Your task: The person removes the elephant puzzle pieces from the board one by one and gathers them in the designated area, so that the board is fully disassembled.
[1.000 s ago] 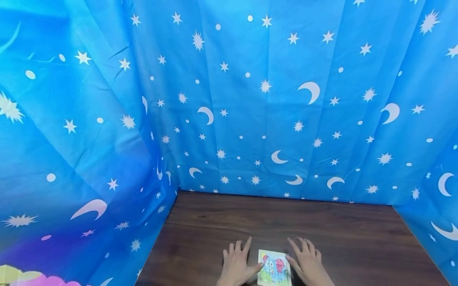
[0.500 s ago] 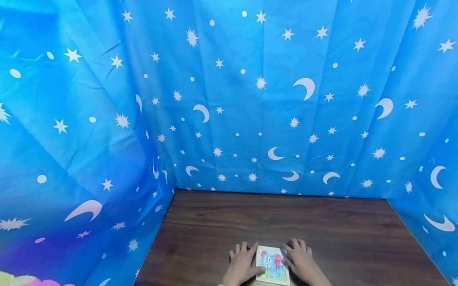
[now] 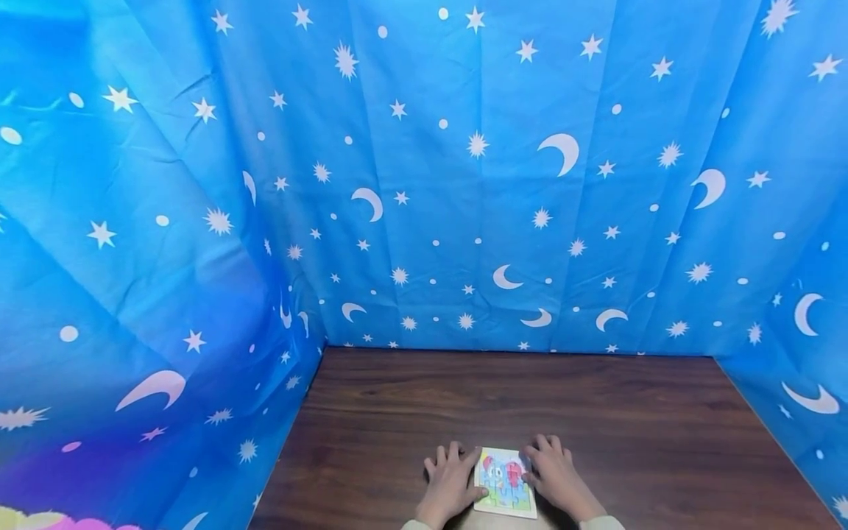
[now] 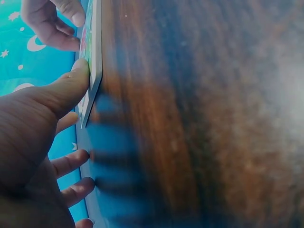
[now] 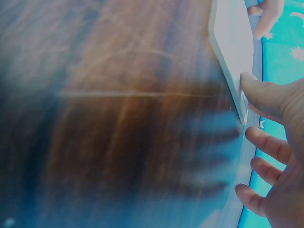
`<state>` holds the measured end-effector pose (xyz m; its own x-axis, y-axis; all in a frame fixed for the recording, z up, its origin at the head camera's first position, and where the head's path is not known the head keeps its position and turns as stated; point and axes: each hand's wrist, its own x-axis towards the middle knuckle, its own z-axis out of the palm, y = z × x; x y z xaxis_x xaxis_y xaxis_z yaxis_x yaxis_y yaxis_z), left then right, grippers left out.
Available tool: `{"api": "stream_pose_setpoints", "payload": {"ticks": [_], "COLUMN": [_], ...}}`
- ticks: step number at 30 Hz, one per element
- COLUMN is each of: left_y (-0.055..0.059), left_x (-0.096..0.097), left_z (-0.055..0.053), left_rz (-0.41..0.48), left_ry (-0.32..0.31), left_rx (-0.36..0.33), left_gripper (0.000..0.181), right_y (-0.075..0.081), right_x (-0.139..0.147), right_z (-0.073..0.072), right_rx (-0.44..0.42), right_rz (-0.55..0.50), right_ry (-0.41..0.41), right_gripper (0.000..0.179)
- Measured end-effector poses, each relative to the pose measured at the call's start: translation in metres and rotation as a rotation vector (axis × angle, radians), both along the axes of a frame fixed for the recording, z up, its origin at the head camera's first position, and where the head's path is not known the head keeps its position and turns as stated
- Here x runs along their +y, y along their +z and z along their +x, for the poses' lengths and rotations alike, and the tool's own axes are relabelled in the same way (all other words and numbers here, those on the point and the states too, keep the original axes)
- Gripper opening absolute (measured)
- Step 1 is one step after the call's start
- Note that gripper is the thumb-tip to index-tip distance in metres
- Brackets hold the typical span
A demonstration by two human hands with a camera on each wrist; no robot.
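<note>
A small jigsaw puzzle (image 3: pixel 506 475) with a pale frame lies on the dark wooden table, showing a blue, red, yellow and green cartoon picture. My left hand (image 3: pixel 448 482) holds its left side, thumb over the frame and index finger by the far left corner. From the other side my right hand (image 3: pixel 559 475) holds the right edge between thumb and index finger. In the left wrist view the puzzle (image 4: pixel 95 52) is seen edge-on, the other left fingers (image 4: pixel 71 163) spread near the tabletop. The right wrist view has the thumb on the pale board (image 5: pixel 232 38).
The brown wood-grain table (image 3: pixel 411 397) extends beyond and beside the hands. A blue curtain (image 3: pixel 437 184) printed with white stars and moons hangs behind it and along both sides.
Both hands have moved inward from beside the puzzle, and their spread fingers have drawn closer to its edges and far corners. The head view has shifted slightly.
</note>
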<state>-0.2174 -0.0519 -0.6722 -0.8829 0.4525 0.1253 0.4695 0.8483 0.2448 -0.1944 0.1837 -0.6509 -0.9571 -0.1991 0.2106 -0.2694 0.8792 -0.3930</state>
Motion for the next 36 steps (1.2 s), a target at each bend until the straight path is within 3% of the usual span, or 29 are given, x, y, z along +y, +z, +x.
{"api": "stream_pose_setpoints", "payload": {"ticks": [5, 11, 17, 26, 33, 36], "left_y": [0.001, 0.004, 0.007, 0.011, 0.014, 0.015], "left_x": [0.000, 0.001, 0.002, 0.003, 0.005, 0.006], "left_z": [-0.002, -0.001, -0.003, -0.003, -0.004, -0.004], "left_rz": [-0.005, -0.003, -0.009, -0.020, -0.027, -0.059], "left_ry": [-0.004, -0.013, 0.008, 0.000, 0.002, -0.026], "left_rx": [0.008, -0.039, -0.077, -0.046, -0.098, -0.107], "left_gripper": [0.071, 0.070, 0.070, 0.070, 0.069, 0.066], "right_y": [0.003, 0.002, 0.009, 0.012, 0.011, 0.010], "right_x": [0.001, 0.001, 0.001, 0.004, 0.007, 0.008], "right_z": [-0.003, -0.004, -0.014, -0.020, -0.015, -0.012], "right_rx": [-0.021, -0.018, -0.109, -0.168, -0.135, -0.129], "right_rz": [-0.045, -0.037, -0.054, -0.091, -0.105, -0.097], "right_ry": [-0.007, 0.017, 0.020, 0.015, -0.001, 0.002], "right_gripper": [0.028, 0.026, 0.029, 0.034, 0.032, 0.029]}}
